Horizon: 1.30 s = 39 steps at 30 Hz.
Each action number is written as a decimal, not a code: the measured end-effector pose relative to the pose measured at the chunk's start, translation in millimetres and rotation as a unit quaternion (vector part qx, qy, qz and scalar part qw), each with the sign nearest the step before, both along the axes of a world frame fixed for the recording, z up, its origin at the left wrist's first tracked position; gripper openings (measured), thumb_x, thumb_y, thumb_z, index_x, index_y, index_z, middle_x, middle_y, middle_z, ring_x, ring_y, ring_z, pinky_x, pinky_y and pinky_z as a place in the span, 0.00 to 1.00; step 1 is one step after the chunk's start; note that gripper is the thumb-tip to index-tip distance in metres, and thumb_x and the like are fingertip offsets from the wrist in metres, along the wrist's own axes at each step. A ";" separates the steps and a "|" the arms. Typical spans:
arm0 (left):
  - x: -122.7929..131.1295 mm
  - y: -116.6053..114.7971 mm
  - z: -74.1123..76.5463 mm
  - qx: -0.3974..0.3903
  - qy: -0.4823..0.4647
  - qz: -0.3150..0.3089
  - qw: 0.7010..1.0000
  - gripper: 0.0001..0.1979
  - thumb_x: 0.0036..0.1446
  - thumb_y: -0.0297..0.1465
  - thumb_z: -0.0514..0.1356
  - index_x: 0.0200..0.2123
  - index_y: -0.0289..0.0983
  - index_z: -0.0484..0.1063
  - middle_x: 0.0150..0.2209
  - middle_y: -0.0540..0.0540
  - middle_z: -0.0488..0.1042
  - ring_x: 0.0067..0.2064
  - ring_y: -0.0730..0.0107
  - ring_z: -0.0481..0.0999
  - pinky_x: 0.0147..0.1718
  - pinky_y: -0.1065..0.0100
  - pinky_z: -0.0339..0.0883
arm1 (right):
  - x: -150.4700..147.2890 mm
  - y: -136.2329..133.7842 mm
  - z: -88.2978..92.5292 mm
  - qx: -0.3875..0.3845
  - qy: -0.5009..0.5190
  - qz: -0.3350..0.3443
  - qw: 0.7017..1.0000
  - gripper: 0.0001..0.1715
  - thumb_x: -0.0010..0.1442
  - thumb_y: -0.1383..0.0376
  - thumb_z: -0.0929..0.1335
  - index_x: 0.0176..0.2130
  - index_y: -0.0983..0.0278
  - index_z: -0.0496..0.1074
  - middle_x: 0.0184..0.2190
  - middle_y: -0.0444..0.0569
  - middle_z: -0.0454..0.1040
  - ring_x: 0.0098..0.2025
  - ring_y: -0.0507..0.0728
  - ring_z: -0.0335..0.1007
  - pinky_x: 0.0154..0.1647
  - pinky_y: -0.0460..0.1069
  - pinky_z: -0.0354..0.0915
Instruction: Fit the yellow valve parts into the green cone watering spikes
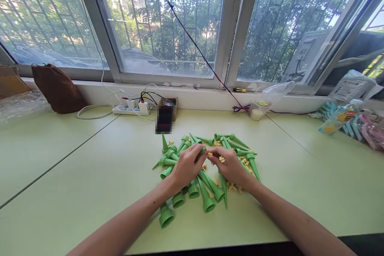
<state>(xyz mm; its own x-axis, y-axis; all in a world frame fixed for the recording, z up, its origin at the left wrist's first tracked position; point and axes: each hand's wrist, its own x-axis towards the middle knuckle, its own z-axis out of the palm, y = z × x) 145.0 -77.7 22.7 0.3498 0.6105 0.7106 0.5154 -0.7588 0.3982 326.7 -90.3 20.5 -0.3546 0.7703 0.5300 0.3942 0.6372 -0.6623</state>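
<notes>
Over a heap of green plastic watering spikes, my left hand is closed around one green spike, most of it hidden by the fingers. My right hand pinches a small yellow plastic piece close to the end of that spike; whether the two touch I cannot tell. Small yellow pieces lie scattered among the spikes beneath and beside my right hand. One spike stands upright on its wide end at the heap's far left.
Along the back of the pale green table are a power strip with cables, a small box and a plastic bag with a cup. A brown bag stands back left; wrapped packages lie at right.
</notes>
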 end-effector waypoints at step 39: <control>0.4 -0.5 -1.2 0.010 0.006 -0.013 1.000 0.07 0.66 0.28 0.54 0.33 0.38 0.67 0.27 0.51 0.69 0.26 0.74 0.65 0.26 0.72 0.59 | 2.4 3.7 -5.1 0.005 -0.052 0.001 0.999 0.21 0.72 0.60 0.58 0.27 0.62 0.61 0.23 0.42 0.62 0.25 0.52 0.54 0.27 0.47 0.54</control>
<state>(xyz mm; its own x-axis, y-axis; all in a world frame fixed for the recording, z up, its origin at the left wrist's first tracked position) 145.4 -78.3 21.5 0.3735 0.5866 0.7186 0.5002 -0.7798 0.3765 329.2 -86.6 15.4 -0.4099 0.7646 0.4974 0.4595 0.6442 -0.6115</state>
